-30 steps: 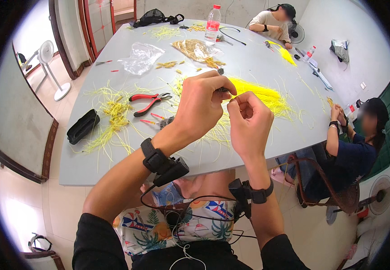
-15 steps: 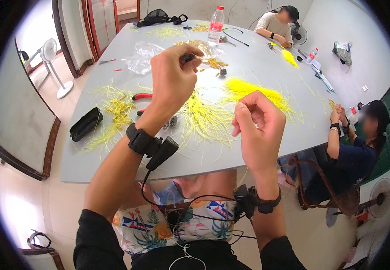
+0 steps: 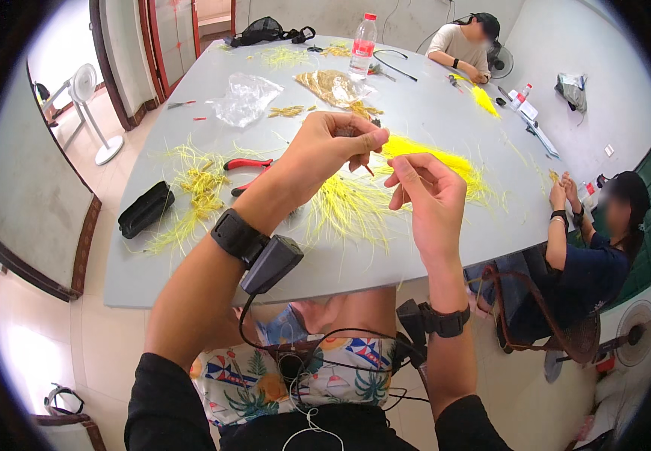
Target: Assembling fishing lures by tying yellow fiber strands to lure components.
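Both hands (image 3: 385, 169) above yellow strands (image 3: 348, 207)

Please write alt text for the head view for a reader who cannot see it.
Both hands, left hand and right hand, pinch thin yellow wires above a grey table. Red pliers, a black pouch and a water bottle lie around; two other people sit nearby.

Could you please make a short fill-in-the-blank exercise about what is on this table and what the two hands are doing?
1. The pliers lying on the grey table have handles of ______ colour.
2. The loose wires spread under the hands are ______ in colour.
3. The plastic bottle at the far end has a ______ cap.
4. The left hand and the right hand are both raised ______ the table.

Missing words: red; yellow; red; above
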A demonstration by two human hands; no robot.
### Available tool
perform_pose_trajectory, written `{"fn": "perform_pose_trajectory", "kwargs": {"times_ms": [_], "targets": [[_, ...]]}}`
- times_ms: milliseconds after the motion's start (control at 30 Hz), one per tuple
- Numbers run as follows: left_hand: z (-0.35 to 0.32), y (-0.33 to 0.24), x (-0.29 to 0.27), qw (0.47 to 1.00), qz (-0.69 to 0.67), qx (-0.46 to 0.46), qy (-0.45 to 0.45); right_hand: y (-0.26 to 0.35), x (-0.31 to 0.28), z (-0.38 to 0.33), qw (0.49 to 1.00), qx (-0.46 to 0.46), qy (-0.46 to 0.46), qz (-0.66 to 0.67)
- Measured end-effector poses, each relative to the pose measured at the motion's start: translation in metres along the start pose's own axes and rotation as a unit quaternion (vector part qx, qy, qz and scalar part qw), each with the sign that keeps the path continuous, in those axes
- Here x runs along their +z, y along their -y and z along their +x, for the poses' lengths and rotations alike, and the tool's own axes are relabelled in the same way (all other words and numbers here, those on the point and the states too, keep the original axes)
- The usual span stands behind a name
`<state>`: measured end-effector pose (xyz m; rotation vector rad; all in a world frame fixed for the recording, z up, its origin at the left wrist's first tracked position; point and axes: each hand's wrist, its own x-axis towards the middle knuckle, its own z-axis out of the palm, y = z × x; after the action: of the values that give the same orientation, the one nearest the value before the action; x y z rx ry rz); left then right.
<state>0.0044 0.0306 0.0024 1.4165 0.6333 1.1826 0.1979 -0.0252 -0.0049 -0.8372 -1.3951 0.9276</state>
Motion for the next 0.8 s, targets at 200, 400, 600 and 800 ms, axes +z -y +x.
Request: {"fn": "perform_pose_trajectory", "kwargs": {"times_ms": [200,400,600,800], "targets": [[0.004,-0.003,-0.011,0.989,0.056,-0.028,-0.132,0.010,-0.031,0.007,0.987,0.036,0.103,-0.120],[0.007,0.002,-0.040,0.948,0.210,-0.136,-0.196,0.023,-0.094,0.014,0.960,0.084,0.170,-0.206],[0.011,0.021,-0.052,0.931,0.260,-0.134,-0.219,0.006,-0.127,0.018,0.906,0.035,0.039,-0.420],[0.007,0.010,-0.042,0.926,0.243,-0.059,-0.283,-0.005,-0.113,0.022,0.892,-0.011,0.099,-0.442]]}}
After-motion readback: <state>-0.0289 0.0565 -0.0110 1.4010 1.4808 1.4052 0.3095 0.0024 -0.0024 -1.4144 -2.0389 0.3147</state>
